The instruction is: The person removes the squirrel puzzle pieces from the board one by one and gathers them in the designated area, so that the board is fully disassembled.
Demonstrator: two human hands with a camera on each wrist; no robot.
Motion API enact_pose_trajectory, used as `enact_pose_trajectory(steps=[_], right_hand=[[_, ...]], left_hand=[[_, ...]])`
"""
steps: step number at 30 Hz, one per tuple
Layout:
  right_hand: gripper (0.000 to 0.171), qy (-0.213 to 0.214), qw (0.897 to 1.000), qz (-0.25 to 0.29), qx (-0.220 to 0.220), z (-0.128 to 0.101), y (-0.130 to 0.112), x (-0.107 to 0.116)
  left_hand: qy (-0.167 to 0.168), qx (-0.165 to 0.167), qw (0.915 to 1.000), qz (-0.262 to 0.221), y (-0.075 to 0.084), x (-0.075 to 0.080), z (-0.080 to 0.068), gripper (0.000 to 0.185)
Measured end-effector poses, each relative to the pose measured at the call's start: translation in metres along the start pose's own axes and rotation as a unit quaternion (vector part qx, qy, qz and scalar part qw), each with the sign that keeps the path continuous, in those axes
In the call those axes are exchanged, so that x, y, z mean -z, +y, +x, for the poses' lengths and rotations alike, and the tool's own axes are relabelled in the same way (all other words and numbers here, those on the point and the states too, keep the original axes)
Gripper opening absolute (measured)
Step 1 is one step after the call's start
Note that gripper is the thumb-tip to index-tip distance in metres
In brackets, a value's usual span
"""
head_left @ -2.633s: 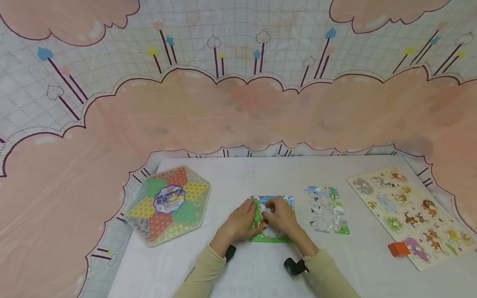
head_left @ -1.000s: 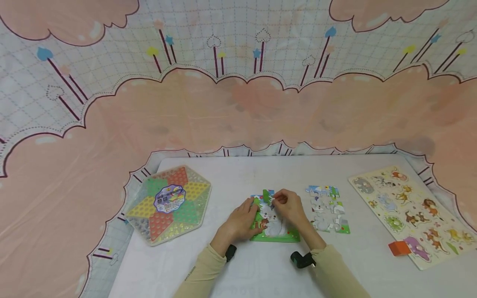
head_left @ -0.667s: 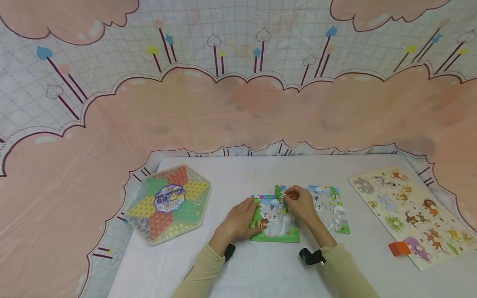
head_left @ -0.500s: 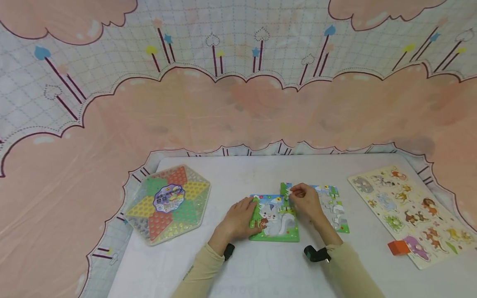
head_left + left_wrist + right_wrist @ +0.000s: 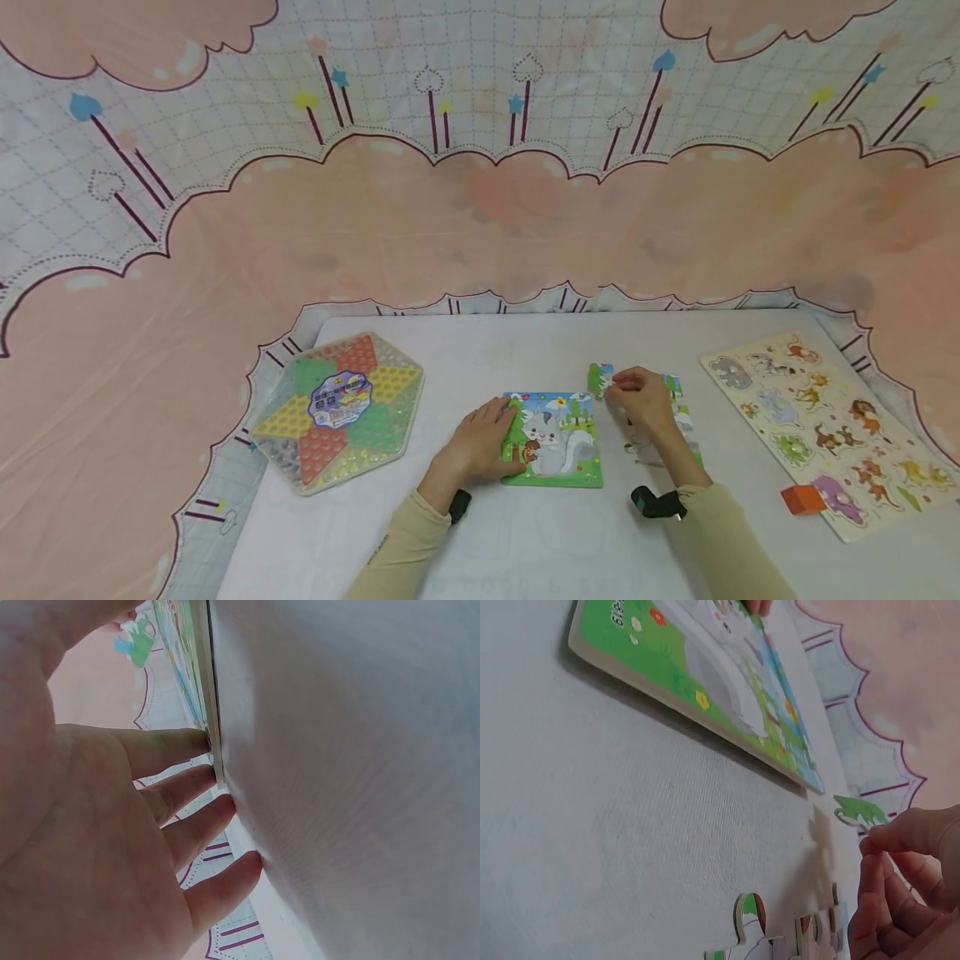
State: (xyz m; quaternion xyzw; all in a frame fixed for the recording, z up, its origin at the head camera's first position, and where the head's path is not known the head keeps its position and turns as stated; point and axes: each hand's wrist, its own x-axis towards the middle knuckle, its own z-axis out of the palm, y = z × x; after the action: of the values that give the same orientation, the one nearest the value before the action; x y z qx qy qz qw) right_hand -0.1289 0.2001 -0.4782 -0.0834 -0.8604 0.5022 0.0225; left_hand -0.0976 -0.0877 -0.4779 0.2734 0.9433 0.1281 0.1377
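My left hand steadies the squirrel puzzle; my right hand pinches a lifted green piece, probably next set among loose pieces.

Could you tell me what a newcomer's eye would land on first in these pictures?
Probably the squirrel puzzle at the table's front middle, with the left hand resting on its left edge. Just right of it, the right hand pinches a green puzzle piece above the table. The hexagonal checkers board lies far left.
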Motion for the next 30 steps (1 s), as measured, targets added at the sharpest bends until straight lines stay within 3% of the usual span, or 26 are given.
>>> enact_pose_trajectory(steps=[21, 30], right_hand=[[0.022, 0.027, 0.995, -0.094, -0.037, 0.0030, 0.0079, -0.0017], [0.023, 0.031, 0.994, -0.102, -0.036, 0.0046, 0.0091, -0.0021]], left_hand=[[-0.002, 0.004, 1.0000, -0.001, 0.0026, 0.0013, -0.0018, 0.091], [0.000, 0.008, 1.0000, 0.004, 0.0027, -0.0002, -0.0010, 0.091]])
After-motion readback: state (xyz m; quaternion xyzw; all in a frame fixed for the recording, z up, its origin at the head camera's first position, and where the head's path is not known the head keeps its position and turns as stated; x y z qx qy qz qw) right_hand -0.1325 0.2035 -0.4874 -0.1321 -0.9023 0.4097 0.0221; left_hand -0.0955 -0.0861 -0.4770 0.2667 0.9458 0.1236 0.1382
